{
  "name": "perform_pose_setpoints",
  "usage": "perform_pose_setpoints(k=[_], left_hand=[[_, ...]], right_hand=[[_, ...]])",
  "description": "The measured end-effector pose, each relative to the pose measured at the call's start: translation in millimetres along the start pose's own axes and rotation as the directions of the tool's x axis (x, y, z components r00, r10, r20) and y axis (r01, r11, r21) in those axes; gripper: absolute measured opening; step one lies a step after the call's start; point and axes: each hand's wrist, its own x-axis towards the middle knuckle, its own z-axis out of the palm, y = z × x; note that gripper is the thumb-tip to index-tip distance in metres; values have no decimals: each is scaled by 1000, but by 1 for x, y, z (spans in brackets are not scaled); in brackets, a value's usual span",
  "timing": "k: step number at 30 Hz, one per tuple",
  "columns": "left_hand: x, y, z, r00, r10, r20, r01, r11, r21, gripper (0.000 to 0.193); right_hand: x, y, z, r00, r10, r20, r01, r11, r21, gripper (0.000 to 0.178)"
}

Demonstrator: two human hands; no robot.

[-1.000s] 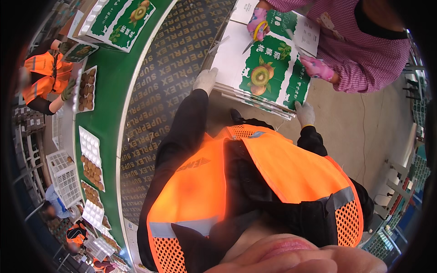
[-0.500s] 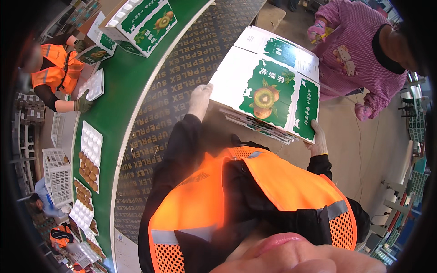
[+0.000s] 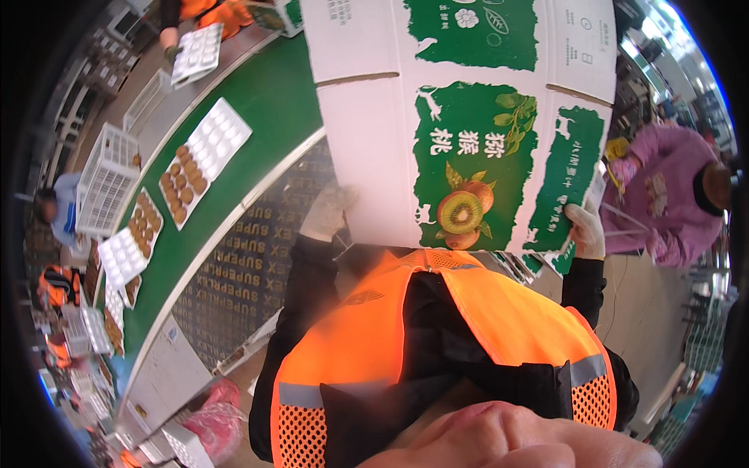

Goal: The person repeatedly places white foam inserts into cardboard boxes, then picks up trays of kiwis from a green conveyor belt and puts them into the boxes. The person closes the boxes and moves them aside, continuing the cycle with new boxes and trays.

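Note:
A large flat carton sheet (image 3: 363, 156), white and green with kiwi pictures, is held up in front of my chest. My left hand (image 3: 331, 210), in a pale glove, grips its lower left edge. My right hand (image 3: 585, 231), also gloved, holds the lower right corner with the thumb on the printed face and the other fingers hidden behind. Below the sheet, near my right hand, edges of further flat cartons (image 3: 518, 265) show; the rest of them is hidden.
On the left curves a green-topped table (image 3: 269, 97) with white trays (image 3: 220, 129), some filled with kiwis (image 3: 183, 183). White plastic crates (image 3: 105, 179) stand beyond. A co-worker in pink (image 3: 671, 187) is at right; another in orange (image 3: 214, 15) holds a tray.
The carton sheet has come up and nearer, held in both hands and apart from the pile seen beneath it before. My view has turned, so table and co-workers appear shifted.

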Motion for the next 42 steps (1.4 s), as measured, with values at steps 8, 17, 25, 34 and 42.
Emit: perform_pose_setpoints(k=[8,17,25,34,42], left_hand=[[-95,244,215,875,444,192,-477,727,493,112],[-96,234,195,930,350,114,-322,624,712,63],[1,165,254,128,984,124,-843,42,536,58],[-12,204,225,35,812,583,-997,69,-37,35],[-44,197,237,302,684,664,-545,-448,709,28]], right_hand=[[57,142,57,984,174,38,-172,984,-51,57],[52,-25,339,678,-673,295,730,572,-373,65],[14,-80,347,133,-697,705,967,-65,-246,49],[19,-104,305,19,-633,774,969,-179,-171,48],[52,-106,296,-77,-798,598,944,-251,-214,38]])
